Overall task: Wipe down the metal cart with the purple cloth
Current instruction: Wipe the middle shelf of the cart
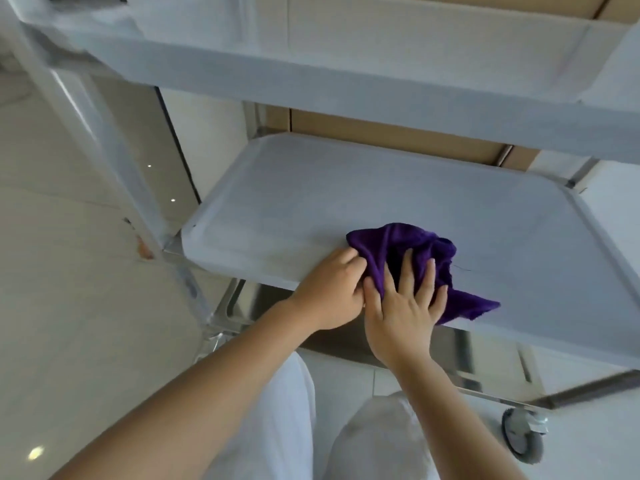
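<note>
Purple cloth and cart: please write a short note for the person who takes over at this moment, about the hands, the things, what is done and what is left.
Left hand: fingers curled, gripping the left edge of the purple cloth.
Right hand: fingers spread flat, pressing on the cloth.
The cloth lies bunched near the front edge of the middle shelf of the cart; one corner hangs over that edge.
Done: cannot tell how much is wiped; no streaks show.
Left: probably the rest of the middle shelf, the top shelf, and the frame post.
</note>
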`<state>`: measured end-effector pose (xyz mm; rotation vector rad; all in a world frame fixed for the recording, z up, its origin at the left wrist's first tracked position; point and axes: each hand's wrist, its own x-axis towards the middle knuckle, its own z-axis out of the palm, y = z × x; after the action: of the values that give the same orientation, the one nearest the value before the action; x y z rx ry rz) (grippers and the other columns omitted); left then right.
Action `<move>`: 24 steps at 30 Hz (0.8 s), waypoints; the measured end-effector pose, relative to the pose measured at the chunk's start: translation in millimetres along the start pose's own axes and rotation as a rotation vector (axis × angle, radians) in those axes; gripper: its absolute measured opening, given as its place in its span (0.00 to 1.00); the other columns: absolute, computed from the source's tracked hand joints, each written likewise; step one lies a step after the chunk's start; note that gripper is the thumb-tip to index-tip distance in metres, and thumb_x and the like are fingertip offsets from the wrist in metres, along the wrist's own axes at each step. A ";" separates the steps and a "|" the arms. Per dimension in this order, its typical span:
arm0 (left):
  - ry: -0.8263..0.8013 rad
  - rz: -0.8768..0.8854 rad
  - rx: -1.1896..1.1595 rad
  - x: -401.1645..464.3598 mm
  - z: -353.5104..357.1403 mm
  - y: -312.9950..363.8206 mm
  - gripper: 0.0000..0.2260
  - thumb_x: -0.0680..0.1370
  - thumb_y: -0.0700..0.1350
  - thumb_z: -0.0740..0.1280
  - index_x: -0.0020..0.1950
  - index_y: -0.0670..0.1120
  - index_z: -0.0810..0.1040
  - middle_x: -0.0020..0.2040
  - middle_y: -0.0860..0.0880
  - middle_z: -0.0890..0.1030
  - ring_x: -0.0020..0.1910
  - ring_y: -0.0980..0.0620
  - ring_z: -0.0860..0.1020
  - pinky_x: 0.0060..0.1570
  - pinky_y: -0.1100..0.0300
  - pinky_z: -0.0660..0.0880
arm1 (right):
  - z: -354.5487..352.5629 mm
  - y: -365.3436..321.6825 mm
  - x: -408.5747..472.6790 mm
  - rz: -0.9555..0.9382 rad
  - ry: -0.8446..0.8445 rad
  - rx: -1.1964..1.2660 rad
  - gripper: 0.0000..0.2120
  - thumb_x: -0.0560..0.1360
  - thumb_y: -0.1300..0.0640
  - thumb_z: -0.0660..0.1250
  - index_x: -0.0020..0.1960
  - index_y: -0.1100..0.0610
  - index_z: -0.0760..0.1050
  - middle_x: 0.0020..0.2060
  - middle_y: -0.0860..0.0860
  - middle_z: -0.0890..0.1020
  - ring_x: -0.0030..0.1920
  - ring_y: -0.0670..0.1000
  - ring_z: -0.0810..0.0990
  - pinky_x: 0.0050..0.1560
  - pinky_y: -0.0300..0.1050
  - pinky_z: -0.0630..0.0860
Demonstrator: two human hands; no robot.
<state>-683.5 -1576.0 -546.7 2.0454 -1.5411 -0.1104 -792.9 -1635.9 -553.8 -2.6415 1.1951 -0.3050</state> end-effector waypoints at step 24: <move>0.130 -0.495 -0.039 -152.5 -165.8 -114.2 0.25 0.79 0.48 0.63 0.73 0.48 0.60 0.69 0.55 0.65 0.68 0.58 0.64 0.62 0.69 0.58 | -4.2 -240.2 7.8 -0.193 -0.599 0.933 0.27 0.79 0.37 0.44 0.75 0.46 0.56 0.73 0.48 0.64 0.74 0.54 0.57 0.74 0.57 0.52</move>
<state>-571.3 -1353.7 -504.2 2.3101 -0.9240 -0.1889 -618.5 -1487.9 -479.8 -1.8045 0.4266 -0.0528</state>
